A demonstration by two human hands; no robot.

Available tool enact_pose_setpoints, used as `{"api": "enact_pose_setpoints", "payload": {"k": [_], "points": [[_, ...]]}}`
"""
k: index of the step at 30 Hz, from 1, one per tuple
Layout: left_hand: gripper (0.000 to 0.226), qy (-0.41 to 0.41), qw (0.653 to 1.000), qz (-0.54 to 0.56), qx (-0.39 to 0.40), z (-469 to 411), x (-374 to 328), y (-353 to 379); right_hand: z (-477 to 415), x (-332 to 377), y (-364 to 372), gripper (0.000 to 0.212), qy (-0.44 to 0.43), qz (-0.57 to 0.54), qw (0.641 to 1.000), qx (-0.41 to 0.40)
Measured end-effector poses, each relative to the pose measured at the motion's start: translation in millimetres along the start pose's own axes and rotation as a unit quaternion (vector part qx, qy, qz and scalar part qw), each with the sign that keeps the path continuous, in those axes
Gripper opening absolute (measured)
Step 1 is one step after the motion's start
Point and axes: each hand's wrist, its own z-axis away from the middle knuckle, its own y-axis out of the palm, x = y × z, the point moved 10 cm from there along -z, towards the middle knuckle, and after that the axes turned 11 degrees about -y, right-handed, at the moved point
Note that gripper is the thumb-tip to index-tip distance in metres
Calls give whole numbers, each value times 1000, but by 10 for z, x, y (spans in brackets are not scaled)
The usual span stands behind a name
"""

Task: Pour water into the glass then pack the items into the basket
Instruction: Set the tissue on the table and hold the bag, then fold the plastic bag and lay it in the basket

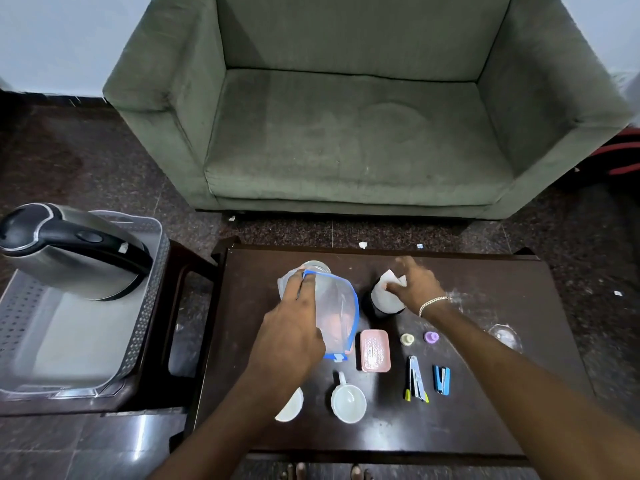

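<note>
Green upholstered armchair [349, 109] stands at far centre, seat worn and marked. Pale wall [52, 39] behind. Dark speckled stone floor [86, 168], with small white scraps. Dark wooden table [485, 393] at near centre; dark stool [180, 271] at left.

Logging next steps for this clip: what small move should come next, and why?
Probably lift the container with the left hand toward the basket: that hand already grips it, the kettle is already packed, and most items remain on the table.

One kettle [69, 251], one basket [152, 306], two white cups [348, 403] [291, 407], two caps [407, 339] [431, 337].
</note>
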Motion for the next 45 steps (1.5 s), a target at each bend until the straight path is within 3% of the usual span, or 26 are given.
{"api": "enact_pose_setpoints", "payload": {"k": [2,5,8,10,12,14,15,17,20,23,25,27,28,31,32,35,37,39,42,45], "points": [[79,-7,999,50,-1,-31,35,-29,188,112,-291,59,-42,7,995,-85],[72,-23,992,124,-18,-64,92,-130,658,409,-608,64,-124,-78,970,-193],[71,-50,981,184,-24,-92,156,-177,1147,934,-318,84,-237,-121,960,-90],[67,-60,973,221,-36,-89,188,-240,1401,1265,54,91,-281,-78,957,2],[62,-75,965,248,-44,-70,227,-309,1498,1438,230,79,-270,-85,959,-7],[51,-78,945,317,-32,-35,273,-362,1498,1524,95,29,-222,-231,943,-95],[45,-71,921,382,-23,-2,296,-408,1473,1538,20,16,-202,-306,923,-119],[38,-53,882,465,-59,66,410,-595,1369,1552,-119,30,-185,-387,895,-125],[64,-26,869,483,-106,141,650,-843,1254,1736,-345,20,-207,-436,871,-95],[69,12,873,487,-28,125,688,-758,1174,1821,-418,16,-195,-516,831,-69],[58,49,850,523,30,118,642,-651,1124,1874,-372,14,-166,-575,800,-42],[46,66,845,529,40,121,661,-629,1068,1928,-336,14,-149,-601,784,-34],[39,72,858,508,25,114,696,-663,1038,1945,-337,23,-147,-602,784,-43],[22,73,870,487,6,79,873,-777,988,2031,-398,76,-175,-549,814,-73],[26,73,871,485,13,78,928,-825,992,2107,-395,81,-196,-525,826,-66],[65,95,876,468,73,112,1051,-918,1017,2338,-236,59,-236,-467,852,-19],[82,107,865,477,115,139,1167,-973,1033,2474,-59,56,-216,-486,847,25],[90,109,862,479,124,161,1321,-1036,1012,2597,75,64,-184,-549,814,47],[93,81,844,514,127,184,1579,-1085,920,2676,189,79,-111,-620,776,5],[93,33,815,567,113,179,1879,-1108,916,2921,182,71,-154,-575,802,-33]]}}
